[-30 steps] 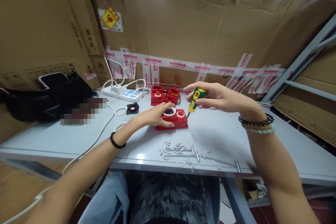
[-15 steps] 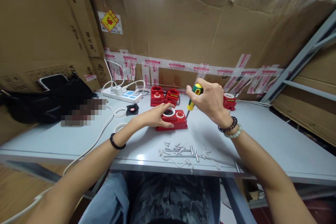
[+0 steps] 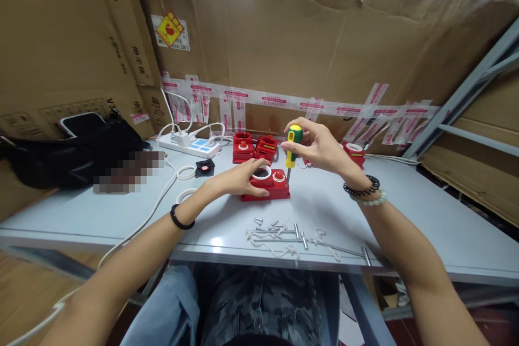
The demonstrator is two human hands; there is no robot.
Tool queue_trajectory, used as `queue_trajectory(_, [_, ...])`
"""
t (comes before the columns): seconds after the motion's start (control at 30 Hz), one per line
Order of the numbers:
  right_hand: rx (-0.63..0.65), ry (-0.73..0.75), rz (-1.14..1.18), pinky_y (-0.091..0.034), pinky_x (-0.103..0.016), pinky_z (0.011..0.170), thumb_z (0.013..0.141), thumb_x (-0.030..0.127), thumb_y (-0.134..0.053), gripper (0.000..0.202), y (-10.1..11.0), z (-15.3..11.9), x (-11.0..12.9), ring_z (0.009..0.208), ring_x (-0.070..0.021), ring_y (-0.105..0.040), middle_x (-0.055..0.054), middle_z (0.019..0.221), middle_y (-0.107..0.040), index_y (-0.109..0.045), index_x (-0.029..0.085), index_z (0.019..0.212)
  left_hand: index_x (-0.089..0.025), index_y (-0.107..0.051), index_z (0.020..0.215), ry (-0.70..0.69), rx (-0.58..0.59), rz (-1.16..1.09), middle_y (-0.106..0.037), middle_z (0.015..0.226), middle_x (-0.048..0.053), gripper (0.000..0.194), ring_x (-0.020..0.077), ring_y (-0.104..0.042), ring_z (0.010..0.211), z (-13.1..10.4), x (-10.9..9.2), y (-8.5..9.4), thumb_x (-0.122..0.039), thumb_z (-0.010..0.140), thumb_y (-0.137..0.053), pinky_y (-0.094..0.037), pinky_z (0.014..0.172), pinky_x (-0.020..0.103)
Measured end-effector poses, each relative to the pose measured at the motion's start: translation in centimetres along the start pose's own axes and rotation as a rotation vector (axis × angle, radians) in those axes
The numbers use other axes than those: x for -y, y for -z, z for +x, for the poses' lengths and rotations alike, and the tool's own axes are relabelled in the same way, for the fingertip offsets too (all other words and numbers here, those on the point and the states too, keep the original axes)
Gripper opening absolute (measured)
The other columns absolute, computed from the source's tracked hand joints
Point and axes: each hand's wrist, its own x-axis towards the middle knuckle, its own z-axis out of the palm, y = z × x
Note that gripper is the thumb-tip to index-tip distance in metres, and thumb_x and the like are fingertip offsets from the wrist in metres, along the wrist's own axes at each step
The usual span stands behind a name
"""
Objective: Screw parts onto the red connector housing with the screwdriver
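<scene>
On the table in front of me lies a red box-like device [image 3: 272,190] with a white ring and a round knob on top. My left hand [image 3: 248,177] grips its left end, thumb along the near side and fingers over the far side. A green and yellow screwdriver [image 3: 291,159] is held by its handle in my right hand [image 3: 314,143]. Its shaft points down, nearly upright, and the tip meets the device's right end. Whether a screw sits under the tip is too small to see.
Screws and metal T-shaped rods with white string [image 3: 279,233] lie near the front edge. More red devices [image 3: 243,148] stand behind. A white power strip [image 3: 190,144], white rings [image 3: 186,173], a black bag [image 3: 73,151] and cables are at left. Cardboard [image 3: 284,43] walls the back.
My right hand has shifted slightly left and turned, bringing the screwdriver from a slant to nearly upright. My left hand and the red device have stayed put.
</scene>
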Motion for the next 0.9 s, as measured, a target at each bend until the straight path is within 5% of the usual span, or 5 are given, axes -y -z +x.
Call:
queue_trajectory(0.13, [-0.263, -0.067, -0.210, -0.038, -0.025, 0.050, 0.076, 0.039, -0.064, 0.024, -1.1, -0.3, -0.6, 0.056, -0.0112, -0.047, 0.002, 0.066, -0.053, -0.051, 0.020, 0.081, -0.024, -0.039, 0.130, 0.010, 0.009, 0.014, -0.049, 0.131, 0.010, 0.073, 0.0277, -0.049, 0.119, 0.0, -0.1, 0.1, -0.051, 0.069, -0.068, -0.041, 0.098, 0.039])
queue_trajectory(0.27, [-0.390, -0.115, -0.332, -0.034, -0.026, 0.049, 0.075, 0.034, -0.061, 0.023, -1.6, -0.4, -0.6, 0.048, -0.0104, -0.042, 0.005, 0.056, -0.047, -0.040, 0.023, 0.072, -0.023, -0.040, 0.130, 0.017, -0.002, 0.005, -0.049, 0.132, 0.011, 0.074, 0.0283, -0.049, 0.118, 0.0, -0.2, 0.1, -0.051, 0.068, -0.069, -0.041, 0.096, 0.040])
queue_trajectory(0.57, [-0.515, -0.076, -0.449, -0.032, -0.028, 0.050, 0.078, 0.034, -0.054, 0.018, -3.1, -0.1, -0.9, 0.046, -0.0116, -0.039, 0.006, 0.055, -0.041, -0.039, 0.024, 0.077, -0.024, -0.040, 0.131, -0.002, -0.016, -0.010, -0.049, 0.132, 0.010, 0.075, 0.0278, -0.050, 0.117, 0.0, 0.2, -0.1, -0.054, 0.068, -0.067, -0.042, 0.095, 0.039])
queue_trajectory(0.9, [-0.554, -0.027, -0.336, -0.041, -0.033, 0.059, 0.083, 0.035, -0.052, 0.013, -1.2, -0.1, 0.7, 0.057, -0.0157, -0.049, 0.001, 0.063, -0.048, -0.047, 0.022, 0.085, -0.026, -0.040, 0.131, 0.005, -0.010, 0.005, -0.051, 0.130, 0.009, 0.074, 0.0288, -0.049, 0.118, -0.1, 0.2, -0.1, -0.054, 0.068, -0.068, -0.042, 0.094, 0.039])
